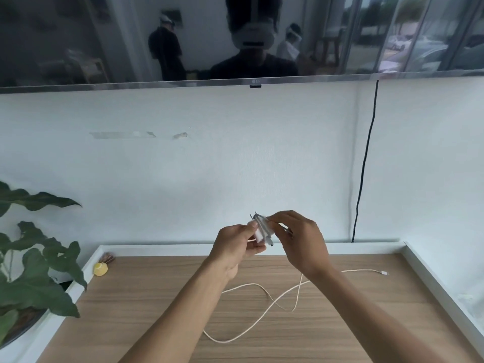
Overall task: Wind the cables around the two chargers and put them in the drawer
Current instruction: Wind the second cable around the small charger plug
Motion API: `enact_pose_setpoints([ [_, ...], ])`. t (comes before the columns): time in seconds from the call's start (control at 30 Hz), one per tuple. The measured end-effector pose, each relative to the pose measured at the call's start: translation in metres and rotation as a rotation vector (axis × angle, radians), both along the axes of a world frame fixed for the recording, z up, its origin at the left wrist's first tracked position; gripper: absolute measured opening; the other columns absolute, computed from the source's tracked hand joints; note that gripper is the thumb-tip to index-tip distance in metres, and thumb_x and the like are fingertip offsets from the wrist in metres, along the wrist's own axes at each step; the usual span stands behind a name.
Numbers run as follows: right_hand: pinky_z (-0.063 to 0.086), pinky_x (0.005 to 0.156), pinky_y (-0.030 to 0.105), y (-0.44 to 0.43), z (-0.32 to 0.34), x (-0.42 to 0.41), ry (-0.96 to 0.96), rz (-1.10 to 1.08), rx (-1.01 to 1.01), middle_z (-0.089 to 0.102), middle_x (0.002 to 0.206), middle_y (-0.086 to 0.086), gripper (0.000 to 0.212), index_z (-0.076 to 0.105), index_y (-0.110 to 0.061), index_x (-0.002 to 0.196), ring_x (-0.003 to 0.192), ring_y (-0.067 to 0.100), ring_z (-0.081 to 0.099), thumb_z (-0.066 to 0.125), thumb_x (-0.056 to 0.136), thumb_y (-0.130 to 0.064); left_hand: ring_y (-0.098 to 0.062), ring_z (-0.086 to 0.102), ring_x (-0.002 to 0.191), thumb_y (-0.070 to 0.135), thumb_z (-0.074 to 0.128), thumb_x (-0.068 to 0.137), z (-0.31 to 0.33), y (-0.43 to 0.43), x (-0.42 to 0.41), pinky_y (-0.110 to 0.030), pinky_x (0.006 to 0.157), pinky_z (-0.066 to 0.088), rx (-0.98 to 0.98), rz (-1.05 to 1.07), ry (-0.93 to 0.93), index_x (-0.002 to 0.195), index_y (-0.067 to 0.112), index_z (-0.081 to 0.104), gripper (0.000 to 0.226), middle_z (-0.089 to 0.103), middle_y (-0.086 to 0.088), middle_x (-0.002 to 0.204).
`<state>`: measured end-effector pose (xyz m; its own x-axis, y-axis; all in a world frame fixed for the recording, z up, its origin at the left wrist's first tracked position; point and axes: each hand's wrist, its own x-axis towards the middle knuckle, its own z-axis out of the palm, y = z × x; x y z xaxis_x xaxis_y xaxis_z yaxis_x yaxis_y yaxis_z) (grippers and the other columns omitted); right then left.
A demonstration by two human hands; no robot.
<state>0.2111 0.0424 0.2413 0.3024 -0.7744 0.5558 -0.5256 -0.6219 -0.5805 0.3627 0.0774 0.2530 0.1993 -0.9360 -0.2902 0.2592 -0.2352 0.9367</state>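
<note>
Wood tabletop (170, 310): white-rimmed, beneath both raised hands.
Cable (262, 290): cream; loose loops lie on the tabletop, one strand rising toward the right hand (298, 239); a few turns wrap the charger (258, 235).
Right hand: fingertips pinch the cable at the charger.
Left hand (233, 247): fingers curled round the charger.
Charger: white, held above the tabletop's far edge.

Soft daylight, bent edges (wide lens), blurred
</note>
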Motion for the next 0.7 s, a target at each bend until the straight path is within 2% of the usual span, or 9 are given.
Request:
enact_pose_setpoints([
  [0.1, 0.05, 0.054, 0.035, 0.001, 0.0, -0.003, -0.031, 0.017, -0.03, 0.069, 0.09, -0.015, 0.015, 0.07, -0.03, 0.101, 0.057, 0.004, 0.054, 0.058, 0.093, -0.025, -0.03, 0.065, 0.081, 0.014, 0.053, 0.098, 0.001, 0.004, -0.001, -0.04, 0.08, 0.06, -0.026, -0.057, 0.179, 0.099, -0.008, 0.063, 0.025, 0.065, -0.024, 0.093],
  [0.17, 0.05, 0.054, 0.035, 0.0, 0.001, -0.008, -0.024, 0.032, -0.051, 0.069, 0.09, -0.014, 0.016, 0.071, -0.027, 0.101, 0.058, 0.009, 0.056, 0.057, 0.093, -0.026, -0.035, 0.065, 0.083, 0.021, 0.054, 0.097, 0.004, 0.007, 0.004, -0.045, 0.083, 0.059, -0.014, -0.086, 0.238, 0.101, -0.003, 0.063, 0.025, 0.065, -0.027, 0.097],
  [0.23, 0.05, 0.055, 0.034, 0.001, 0.0, -0.011, -0.019, 0.058, -0.059, 0.07, 0.091, -0.013, 0.017, 0.071, -0.025, 0.1, 0.059, 0.011, 0.058, 0.056, 0.092, -0.026, -0.038, 0.066, 0.086, 0.033, 0.057, 0.095, 0.008, 0.007, 0.009, -0.047, 0.084, 0.059, 0.019, -0.138, 0.202, 0.102, 0.001, 0.064, 0.034, 0.066, -0.029, 0.097],
  [0.3, 0.049, 0.058, 0.026, 0.004, 0.0, -0.012, -0.017, 0.088, -0.07, 0.07, 0.094, -0.013, 0.018, 0.072, -0.023, 0.101, 0.062, 0.008, 0.06, 0.057, 0.092, -0.024, -0.037, 0.066, 0.085, 0.037, 0.06, 0.093, 0.011, 0.007, 0.01, -0.047, 0.082, 0.059, 0.035, -0.19, 0.113, 0.102, -0.002, 0.067, 0.04, 0.068, -0.026, 0.094],
  [0.5, 0.044, 0.066, 0.009, 0.009, 0.0, -0.016, 0.068, 0.162, -0.12, 0.068, 0.1, -0.012, 0.023, 0.071, -0.021, 0.106, 0.076, -0.007, 0.058, 0.053, 0.093, -0.024, -0.034, 0.068, 0.084, 0.014, 0.061, 0.092, 0.017, 0.007, 0.016, -0.042, 0.08, 0.06, 0.055, -0.302, 0.051, 0.099, -0.004, 0.069, 0.022, 0.069, -0.025, 0.093],
  [0.6, 0.04, 0.063, 0.006, 0.009, 0.005, -0.017, 0.073, 0.196, -0.106, 0.067, 0.097, -0.014, 0.019, 0.072, -0.02, 0.102, 0.068, -0.008, 0.055, 0.057, 0.093, -0.024, -0.032, 0.07, 0.087, 0.009, 0.059, 0.091, 0.02, 0.006, 0.018, -0.038, 0.078, 0.061, 0.025, -0.343, -0.001, 0.104, -0.008, 0.067, 0.022, 0.069, -0.026, 0.098],
  [0.7, 0.042, 0.055, 0.012, 0.007, 0.018, -0.02, 0.005, 0.204, 0.043, 0.064, 0.076, -0.026, 0.007, 0.071, -0.018, 0.092, 0.055, 0.002, 0.056, 0.065, 0.089, -0.017, -0.033, 0.071, 0.091, 0.003, 0.055, 0.093, 0.022, 0.008, 0.018, -0.036, 0.078, 0.06, -0.029, -0.353, -0.02, 0.113, -0.009, 0.063, 0.024, 0.068, -0.027, 0.105],
])
